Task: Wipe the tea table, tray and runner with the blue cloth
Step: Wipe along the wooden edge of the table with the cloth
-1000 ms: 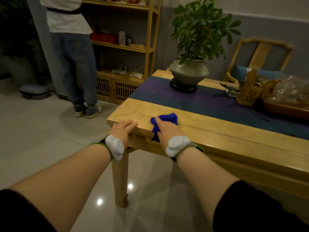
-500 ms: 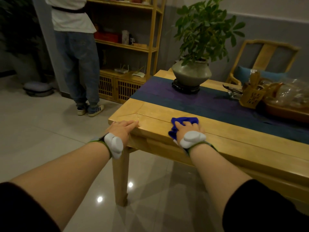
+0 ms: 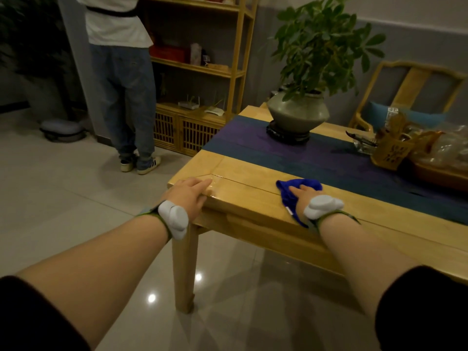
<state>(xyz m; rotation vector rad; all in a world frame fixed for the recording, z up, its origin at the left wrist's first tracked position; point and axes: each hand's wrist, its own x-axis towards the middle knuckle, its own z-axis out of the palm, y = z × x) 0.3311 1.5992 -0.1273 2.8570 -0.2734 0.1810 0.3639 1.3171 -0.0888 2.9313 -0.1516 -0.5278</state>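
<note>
Blue cloth: I see it bunched on the wood of the tea table, on the near strip between the runner and the table's front edge; one end hangs over that front edge
Right hand: I have it on top of the blue cloth, pressing it onto the table; the fingers go down into the folds, so I cannot tell if they are flat or curled round it
Left hand: I see it resting on the near left corner of the table, fingers straight and loose, holding nothing; it is well apart from the blue cloth
Wrists: I see a white lump on a green band on each wrist
Runner: dark blue and purple, it lies along the middle of the table, just past the blue cloth
Tray: brown wood, on the runner at the far right of the table, with see-through things on it that are too blurry to name
Plant pot: grey-green, with a leafy plant, on a dark stand on the runner at the table's far end
Other person: stands on the floor left of the table, back to me, in a white top and blue jeans, facing a wooden shelf
Chair: wooden, behind the table, with a blue cushion
</note>
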